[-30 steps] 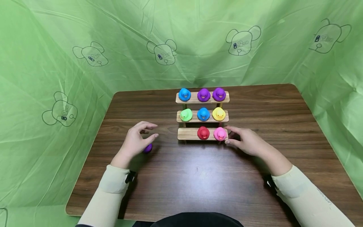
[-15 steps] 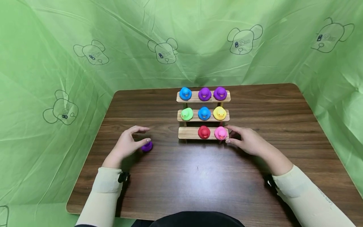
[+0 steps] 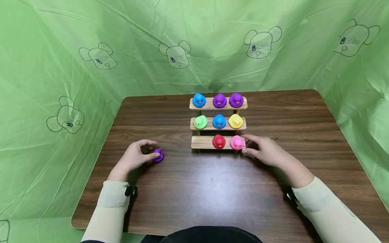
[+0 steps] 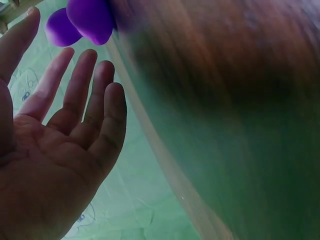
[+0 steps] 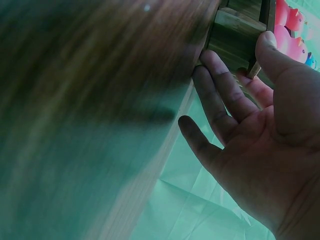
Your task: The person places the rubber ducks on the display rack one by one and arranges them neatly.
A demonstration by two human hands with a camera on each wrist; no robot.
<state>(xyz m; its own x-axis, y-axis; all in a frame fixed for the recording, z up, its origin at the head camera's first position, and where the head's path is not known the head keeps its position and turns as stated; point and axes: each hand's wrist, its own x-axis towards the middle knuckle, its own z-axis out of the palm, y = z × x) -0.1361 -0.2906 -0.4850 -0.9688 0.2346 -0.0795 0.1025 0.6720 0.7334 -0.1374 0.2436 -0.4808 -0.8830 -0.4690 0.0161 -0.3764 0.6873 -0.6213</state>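
Observation:
A purple rubber duck stands on the table left of the rack. My left hand is around its near left side, thumb overlapping it in the head view. In the left wrist view the thumb and fingers are spread, and the purple duck shows just past the fingertips. My right hand holds the right end of the three-tier wooden rack at its lowest shelf, thumb in front and index finger behind. Beside those fingertips sits a pink duck, with a red duck to its left.
A green duck, a blue duck and a yellow duck line the middle shelf. Another blue duck and two purple ducks sit on top. Green sheeting surrounds the brown table.
My left hand has moved left and back toward me, then lowered around the purple duck, which now shows more of itself. The right hand stays at the rack.

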